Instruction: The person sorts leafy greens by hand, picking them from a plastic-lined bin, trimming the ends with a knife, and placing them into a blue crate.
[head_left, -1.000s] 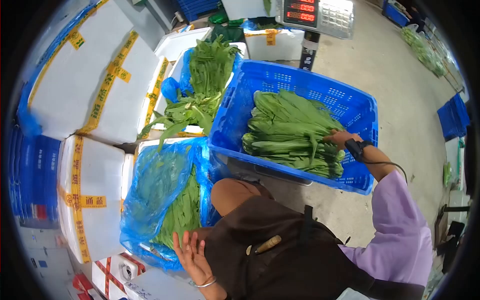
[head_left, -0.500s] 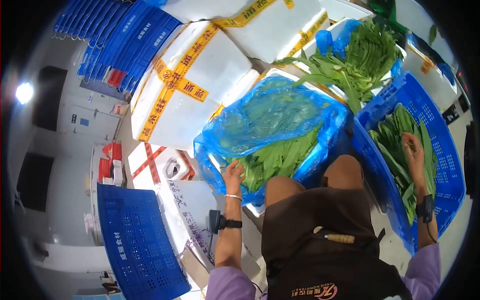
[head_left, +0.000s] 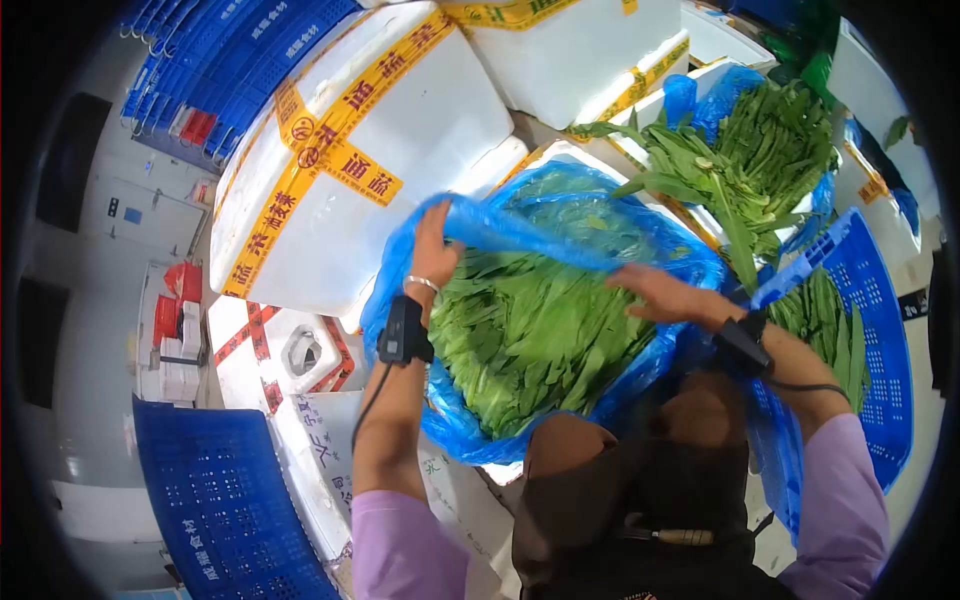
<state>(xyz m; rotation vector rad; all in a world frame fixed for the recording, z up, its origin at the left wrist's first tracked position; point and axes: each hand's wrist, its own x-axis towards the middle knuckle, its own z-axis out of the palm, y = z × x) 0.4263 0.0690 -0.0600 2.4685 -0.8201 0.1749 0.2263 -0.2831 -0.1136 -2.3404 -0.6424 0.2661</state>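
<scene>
My left hand [head_left: 432,248] grips the raised edge of a blue plastic bag [head_left: 560,205] that lines a foam box in front of me. The bag holds a thick pile of long leafy greens [head_left: 530,340]. On the bag's right rim my right hand [head_left: 665,295] lies flat, fingers stretched to the left over the greens, holding nothing. Both wrists carry a black strapped device with a cable. A blue crate [head_left: 885,330] at my right has more greens [head_left: 830,315] laid in it.
Taped white foam boxes [head_left: 390,130] are stacked behind the bag. Another blue-lined box of greens [head_left: 760,150] stands at the back right. A blue crate [head_left: 220,500] lies at lower left, beside a red-taped foam box [head_left: 290,350]. A wooden-handled tool [head_left: 680,537] hangs on my apron.
My right hand left the greens in the blue crate and came over to the bag's right rim. My left hand rose from the bag's near edge and took hold of its far-left edge.
</scene>
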